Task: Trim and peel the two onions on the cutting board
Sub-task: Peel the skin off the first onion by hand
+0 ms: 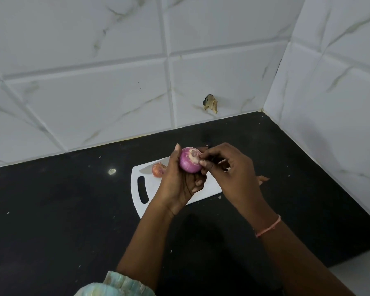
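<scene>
A: Head view. Onion status?

B: Purple onion (189, 160), mostly peeled, is held above the cutting board (152, 180). It is gripped by the left hand (179, 180), fingers curled round it.

A: Other hand?

B: Right hand (229, 167): fingertips are pinched tog. on the onion's pale cut end.

A: 2nd one?

B: Second onion (158, 169), skin on, is laid at the board's far edge, just beside a knife blade (145, 170). Peel scrap (263, 179) noted on black counter (73, 210), R of board.
</scene>
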Motion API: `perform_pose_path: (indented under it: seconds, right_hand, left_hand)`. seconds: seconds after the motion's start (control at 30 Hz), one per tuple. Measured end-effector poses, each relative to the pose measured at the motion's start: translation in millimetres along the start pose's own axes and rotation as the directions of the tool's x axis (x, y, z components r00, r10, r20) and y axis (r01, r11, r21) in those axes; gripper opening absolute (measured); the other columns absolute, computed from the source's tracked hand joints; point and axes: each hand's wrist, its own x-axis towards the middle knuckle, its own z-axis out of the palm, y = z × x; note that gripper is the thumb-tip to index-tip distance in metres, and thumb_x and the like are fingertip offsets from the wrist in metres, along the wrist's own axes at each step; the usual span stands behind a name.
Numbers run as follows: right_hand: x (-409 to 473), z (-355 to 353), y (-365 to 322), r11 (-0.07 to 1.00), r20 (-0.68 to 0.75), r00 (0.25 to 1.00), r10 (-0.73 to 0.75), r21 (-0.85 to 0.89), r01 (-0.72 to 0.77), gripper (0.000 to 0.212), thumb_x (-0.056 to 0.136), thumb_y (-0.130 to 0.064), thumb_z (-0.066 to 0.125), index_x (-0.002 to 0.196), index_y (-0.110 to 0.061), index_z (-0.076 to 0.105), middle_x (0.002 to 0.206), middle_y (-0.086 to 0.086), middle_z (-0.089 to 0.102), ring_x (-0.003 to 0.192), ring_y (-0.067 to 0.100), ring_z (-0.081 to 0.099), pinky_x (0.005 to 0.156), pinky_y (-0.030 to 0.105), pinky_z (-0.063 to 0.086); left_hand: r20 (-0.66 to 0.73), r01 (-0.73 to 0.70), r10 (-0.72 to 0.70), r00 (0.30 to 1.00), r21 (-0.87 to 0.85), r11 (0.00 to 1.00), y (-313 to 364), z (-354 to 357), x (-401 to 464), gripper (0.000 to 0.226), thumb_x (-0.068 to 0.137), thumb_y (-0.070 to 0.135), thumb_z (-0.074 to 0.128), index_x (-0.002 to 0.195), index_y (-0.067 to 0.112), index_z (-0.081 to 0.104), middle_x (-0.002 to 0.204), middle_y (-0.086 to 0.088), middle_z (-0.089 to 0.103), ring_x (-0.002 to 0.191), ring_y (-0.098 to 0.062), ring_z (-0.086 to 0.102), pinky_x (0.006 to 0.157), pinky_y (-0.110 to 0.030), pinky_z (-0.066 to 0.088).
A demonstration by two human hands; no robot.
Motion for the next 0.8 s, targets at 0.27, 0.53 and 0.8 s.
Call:
perform_pose_path:
  seconds: [0.27, 0.53, 0.8]
  right_hand:
    - [-2, 2, 2, 0.996, 0.053, 0.996, -0.078, -0.036, 0.08, 0.008, 0.089, -0.01, 0.067, 0.096, -0.01, 0.066, 0.095, -0.005, 0.06, 0.086, 0.007, 0.058, 0.071, 0.008, 0.045]
    - [6, 2, 9, 0.94, 0.208, 0.963, -0.169, -0.261, 0.221, 0.022, 0.095, -0.027, 0.049, 0.104, -0.011, 0.061, 0.101, -0.001, 0.057, 0.094, 0.01, 0.049, 0.077, 0.011, 0.039]
    - [4, 9, 11, 0.972, 0.215, 0.972, -0.094, -0.193, 0.136, 0.019, 0.096, -0.029, 0.047, 0.102, -0.014, 0.056, 0.098, -0.007, 0.052, 0.092, 0.007, 0.051, 0.078, 0.015, 0.043]
  left_hand:
    - [-0.011, -0.025, 0.026, 1.0, 0.078, 0.997, 1, 1, -6, 0.061, 0.099, 0.059, 0.029, 0.093, 0.012, 0.067, 0.068, -0.009, 0.052, 0.048, -0.013, 0.044, 0.042, -0.02, 0.032]
    - [-0.038, -0.03, 0.029, 0.999, -0.017, 0.999, -5, 1, -6, 0.058, 0.099, 0.057, 0.032, 0.093, 0.007, 0.061, 0.067, -0.008, 0.053, 0.046, -0.011, 0.043, 0.04, -0.021, 0.029]
    - [-0.076, -0.067, 0.071, 0.995, 0.062, 0.996, -1, 2, -7, 0.057, 0.102, 0.053, 0.03, 0.097, 0.008, 0.065, 0.08, -0.012, 0.063, 0.051, -0.012, 0.044, 0.044, -0.022, 0.034]
